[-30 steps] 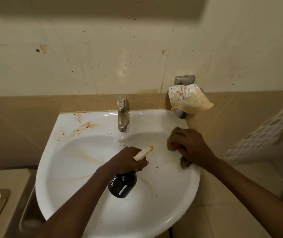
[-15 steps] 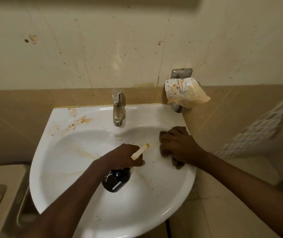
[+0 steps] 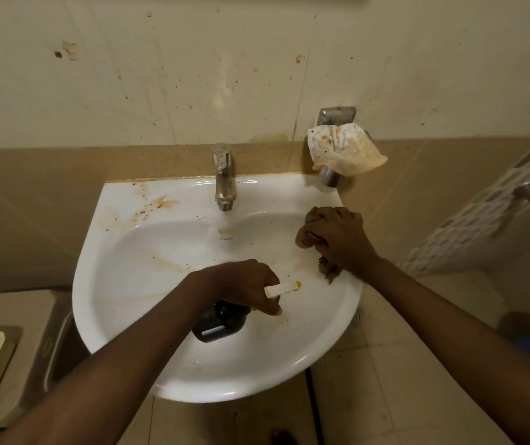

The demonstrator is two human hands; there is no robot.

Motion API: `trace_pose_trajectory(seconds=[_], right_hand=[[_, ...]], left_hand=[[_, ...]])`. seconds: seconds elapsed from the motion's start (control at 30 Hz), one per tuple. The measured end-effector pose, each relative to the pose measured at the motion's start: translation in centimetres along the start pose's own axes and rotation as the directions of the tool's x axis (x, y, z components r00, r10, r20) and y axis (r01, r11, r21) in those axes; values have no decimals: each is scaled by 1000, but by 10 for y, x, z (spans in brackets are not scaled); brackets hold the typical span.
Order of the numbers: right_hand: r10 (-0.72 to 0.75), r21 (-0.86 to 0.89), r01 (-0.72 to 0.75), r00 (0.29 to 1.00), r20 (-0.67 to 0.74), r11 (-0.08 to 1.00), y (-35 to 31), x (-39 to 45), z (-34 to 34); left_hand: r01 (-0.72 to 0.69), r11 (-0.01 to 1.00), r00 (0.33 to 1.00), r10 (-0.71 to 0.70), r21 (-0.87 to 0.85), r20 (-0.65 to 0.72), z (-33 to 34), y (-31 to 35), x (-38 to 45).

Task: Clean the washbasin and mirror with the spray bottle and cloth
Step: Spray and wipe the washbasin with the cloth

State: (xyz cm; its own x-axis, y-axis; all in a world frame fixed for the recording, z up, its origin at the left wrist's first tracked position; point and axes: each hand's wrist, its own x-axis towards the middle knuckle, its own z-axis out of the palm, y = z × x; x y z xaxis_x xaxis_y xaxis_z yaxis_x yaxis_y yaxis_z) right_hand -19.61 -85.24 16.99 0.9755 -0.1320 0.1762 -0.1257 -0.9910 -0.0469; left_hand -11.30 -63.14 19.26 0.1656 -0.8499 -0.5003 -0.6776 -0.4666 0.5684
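Observation:
A white washbasin (image 3: pixel 148 316) with brown stains near its back left corner fills the middle of the view. Over the bowl, my left hand (image 3: pixel 238 287) grips a dark spray bottle (image 3: pixel 220 326), whose cream nozzle with a yellow tip points right. My right hand (image 3: pixel 337 239) grips a bunched brown cloth (image 3: pixel 328 271) and presses it on the basin's right rim. The mirror is out of view.
A steel tap (image 3: pixel 223 175) stands at the basin's back middle. A stained crumpled paper (image 3: pixel 344 149) sits on a metal wall holder at the back right. A beige cistern lid (image 3: pixel 6 364) lies at the left, a perforated white rack (image 3: pixel 488 213) at the right.
My right hand has slid the cloth along the right rim, a little toward the back. My left hand holds the bottle in much the same spot over the bowl.

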Motion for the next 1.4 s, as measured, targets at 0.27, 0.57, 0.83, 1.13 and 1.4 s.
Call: trace_pose_trajectory(seconds=[0.27, 0.57, 0.83, 1.13, 1.4], right_hand=[[52, 256, -140, 946, 321, 957, -3, -63, -27], [151, -7, -152, 978, 147, 988, -31, -50, -14], [259, -38, -258, 965, 38, 966, -20, -32, -15], [181, 135, -212, 962, 206, 968, -44, -86, -19], [270, -105, -259, 957, 103, 960, -29, -33, -8]], left_hand=[[31, 999, 999, -32, 36, 25, 0, 17, -4], [-29, 998, 1000, 29, 54, -9, -11, 22, -14], [40, 998, 999, -41, 43, 32, -7, 14, -23], [-19, 994, 997, 12, 108, 71, -3, 9, -31], [-5, 985, 1000, 4, 173, 7, -2, -3, -28]])
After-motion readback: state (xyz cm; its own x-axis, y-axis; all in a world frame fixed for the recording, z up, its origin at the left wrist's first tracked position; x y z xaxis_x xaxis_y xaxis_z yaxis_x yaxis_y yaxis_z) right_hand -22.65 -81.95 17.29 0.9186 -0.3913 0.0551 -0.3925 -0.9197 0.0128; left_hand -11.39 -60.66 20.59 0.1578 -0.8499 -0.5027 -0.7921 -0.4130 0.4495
